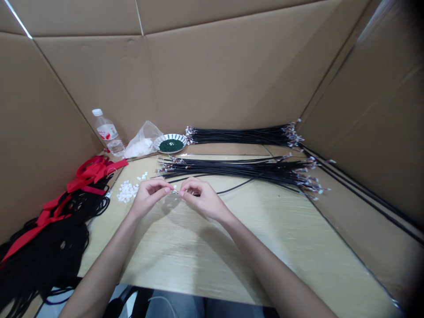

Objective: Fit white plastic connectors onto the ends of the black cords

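Cable, thin and black, appears to run out from under the right hand, and its wire end lies in the small gap between the two hands, just above the near middle of the tabletop. The right hand has thumb and forefinger pinched together on that end, the other fingers loosely curled. The left hand meets it from the other side, thumb and fingertip also drawn together, seemingly on a small white piece; the parts are too tiny to tell exactly how they touch. For work this fine, it would be well to grip close to the tip, so that the thin wires do not bend, to keep both pinches light and in one straight line, and to rest the wrists on the wood if the fingers tremble. A loose pile of white pieces lies just beside the left hand, within easy reach. Behind the hands stretches a near bundle of black cables with frayed-looking ends, and beyond it a far bundle. To the left of that one sit a plate of dark green bits, a clear bag and a bottle. Black cords with red ties heap along the left edge, between cardboard walls.
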### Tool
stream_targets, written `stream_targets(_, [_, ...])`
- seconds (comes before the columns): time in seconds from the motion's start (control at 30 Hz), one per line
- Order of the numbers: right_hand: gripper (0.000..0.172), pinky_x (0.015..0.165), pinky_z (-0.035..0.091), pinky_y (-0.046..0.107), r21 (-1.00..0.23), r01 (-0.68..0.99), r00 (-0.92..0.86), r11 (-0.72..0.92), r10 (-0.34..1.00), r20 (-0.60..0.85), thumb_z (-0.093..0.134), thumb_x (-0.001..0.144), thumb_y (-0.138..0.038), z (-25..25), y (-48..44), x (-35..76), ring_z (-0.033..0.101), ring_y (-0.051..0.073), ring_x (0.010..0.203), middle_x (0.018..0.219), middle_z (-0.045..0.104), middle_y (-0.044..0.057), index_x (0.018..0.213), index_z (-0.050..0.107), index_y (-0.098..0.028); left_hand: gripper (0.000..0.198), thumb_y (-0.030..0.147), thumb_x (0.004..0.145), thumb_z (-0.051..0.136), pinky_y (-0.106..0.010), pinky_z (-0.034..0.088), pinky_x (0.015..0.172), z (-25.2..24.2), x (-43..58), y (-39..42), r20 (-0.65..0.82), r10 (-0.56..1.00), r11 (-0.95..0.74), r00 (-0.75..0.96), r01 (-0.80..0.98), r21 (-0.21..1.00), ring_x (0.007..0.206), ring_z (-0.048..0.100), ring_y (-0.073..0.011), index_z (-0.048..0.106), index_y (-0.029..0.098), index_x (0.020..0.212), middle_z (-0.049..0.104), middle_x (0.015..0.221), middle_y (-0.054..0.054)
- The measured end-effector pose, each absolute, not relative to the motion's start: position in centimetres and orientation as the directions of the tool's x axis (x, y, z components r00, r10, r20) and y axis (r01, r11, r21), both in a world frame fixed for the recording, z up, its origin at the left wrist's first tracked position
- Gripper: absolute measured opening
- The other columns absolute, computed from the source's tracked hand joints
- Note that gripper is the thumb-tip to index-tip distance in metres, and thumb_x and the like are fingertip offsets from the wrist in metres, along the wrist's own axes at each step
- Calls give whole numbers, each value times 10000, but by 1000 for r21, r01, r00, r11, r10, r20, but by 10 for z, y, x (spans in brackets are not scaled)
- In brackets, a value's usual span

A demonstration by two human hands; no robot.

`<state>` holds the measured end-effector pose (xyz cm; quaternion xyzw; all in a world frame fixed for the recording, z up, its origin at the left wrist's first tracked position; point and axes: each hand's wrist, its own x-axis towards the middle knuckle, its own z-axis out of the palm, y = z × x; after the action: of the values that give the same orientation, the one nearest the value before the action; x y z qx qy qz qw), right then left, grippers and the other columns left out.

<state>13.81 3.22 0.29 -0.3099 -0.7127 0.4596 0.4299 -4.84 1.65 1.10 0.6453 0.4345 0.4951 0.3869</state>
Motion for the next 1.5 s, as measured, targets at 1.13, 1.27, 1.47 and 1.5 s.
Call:
stream_targets(1.13, [107,585,372,243,-909,-17,-464,417,802,377,629,787,-224,8,28,139,510,126,698,800,581,36,711,666,-158,84,251,695,736,-223,369,525,10,-48,16,340,920,-367,194,126,922,588,503,-113,751,169,703,595,640,-26])
stream_targets(1.27, [100,576,368,238,-916,-14,-464,401,809,361,629,778,-213,9,27,138,496,113,673,817,569,31,703,664,-158,146,305,720,704,-219,348,501,10,-49,18,311,946,-321,89,138,937,528,458,-91,721,161,733,625,673,-15])
stream_targets(1.47, [85,580,387,229,-918,-12,-476,396,805,353,629,772,-200,7,27,137,504,110,686,842,563,33,707,669,-162,259,359,792,622,-214,330,494,7,-44,21,264,950,-300,164,265,916,520,419,-83,673,136,670,526,629,4])
stream_targets(1.5, [80,582,390,228,-916,-13,-476,401,803,359,630,771,-192,6,27,137,509,111,692,843,564,33,706,667,-163,278,366,801,612,-213,328,490,6,-43,22,258,948,-300,185,260,918,518,415,-82,665,135,657,503,624,7])
